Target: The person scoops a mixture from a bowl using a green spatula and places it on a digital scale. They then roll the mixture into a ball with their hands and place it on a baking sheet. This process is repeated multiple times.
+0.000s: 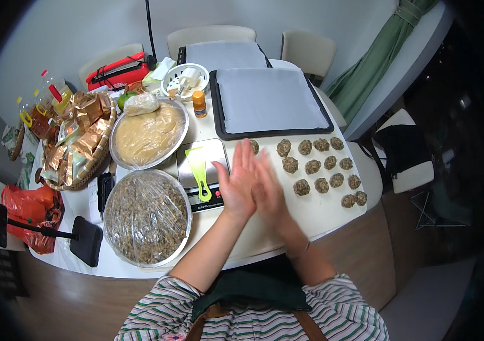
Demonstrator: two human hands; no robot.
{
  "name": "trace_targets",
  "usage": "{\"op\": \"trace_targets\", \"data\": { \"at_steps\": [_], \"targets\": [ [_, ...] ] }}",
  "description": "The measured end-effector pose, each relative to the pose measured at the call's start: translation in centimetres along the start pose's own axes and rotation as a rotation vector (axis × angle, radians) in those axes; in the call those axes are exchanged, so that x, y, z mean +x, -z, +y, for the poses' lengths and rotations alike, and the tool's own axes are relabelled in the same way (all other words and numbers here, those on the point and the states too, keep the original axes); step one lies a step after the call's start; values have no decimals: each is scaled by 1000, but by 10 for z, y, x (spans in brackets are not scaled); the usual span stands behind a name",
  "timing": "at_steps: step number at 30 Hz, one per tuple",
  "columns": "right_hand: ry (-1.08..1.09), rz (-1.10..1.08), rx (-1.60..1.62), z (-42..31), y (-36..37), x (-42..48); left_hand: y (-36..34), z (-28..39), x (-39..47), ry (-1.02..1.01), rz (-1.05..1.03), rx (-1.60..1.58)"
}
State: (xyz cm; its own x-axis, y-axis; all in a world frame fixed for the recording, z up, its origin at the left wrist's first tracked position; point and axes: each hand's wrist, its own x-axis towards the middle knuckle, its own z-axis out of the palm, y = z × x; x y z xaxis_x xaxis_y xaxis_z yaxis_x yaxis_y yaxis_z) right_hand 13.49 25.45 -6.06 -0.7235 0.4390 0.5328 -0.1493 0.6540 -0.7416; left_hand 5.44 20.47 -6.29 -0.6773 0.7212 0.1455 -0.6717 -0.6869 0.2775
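My left hand (238,185) is held palm up over the table, thumb spread and fingers stretched out. Against its right side lies my right hand (269,187), blurred, with its fingers extended. No object shows between the palms, though the contact area is partly hidden. Just left of them is a digital kitchen scale (216,155) with a lime-green plastic scraper (197,170) on it. Balls of speckled filling (312,166) stand in loose rows at the right; one more ball (254,147) shows partly behind my fingertips. A film-covered bowl of the filling (147,219) sits at the front left.
Behind it is a film-covered bowl of dough (150,134) with a wrapped lump (141,105) on top. Paper-lined baking trays (267,100) occupy the back. A small orange-capped bottle (199,104), a wicker basket of packets (78,140) and a phone stand (86,241) are also around.
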Motion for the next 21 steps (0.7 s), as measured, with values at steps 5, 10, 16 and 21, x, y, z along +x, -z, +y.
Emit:
{"op": "trace_targets", "data": {
  "at_steps": [5,10,16,21],
  "targets": [
    [-73,-108,264,-30,-11,-21,-11,38,12,-352,104,72],
    [-38,-135,244,9,-23,50,-22,56,16,-913,126,601],
    [88,-325,-39,35,-62,71,-28,53,14,-1003,129,726],
    [-254,-253,601,33,-32,76,-18,45,14,-747,152,541]
  ]
}}
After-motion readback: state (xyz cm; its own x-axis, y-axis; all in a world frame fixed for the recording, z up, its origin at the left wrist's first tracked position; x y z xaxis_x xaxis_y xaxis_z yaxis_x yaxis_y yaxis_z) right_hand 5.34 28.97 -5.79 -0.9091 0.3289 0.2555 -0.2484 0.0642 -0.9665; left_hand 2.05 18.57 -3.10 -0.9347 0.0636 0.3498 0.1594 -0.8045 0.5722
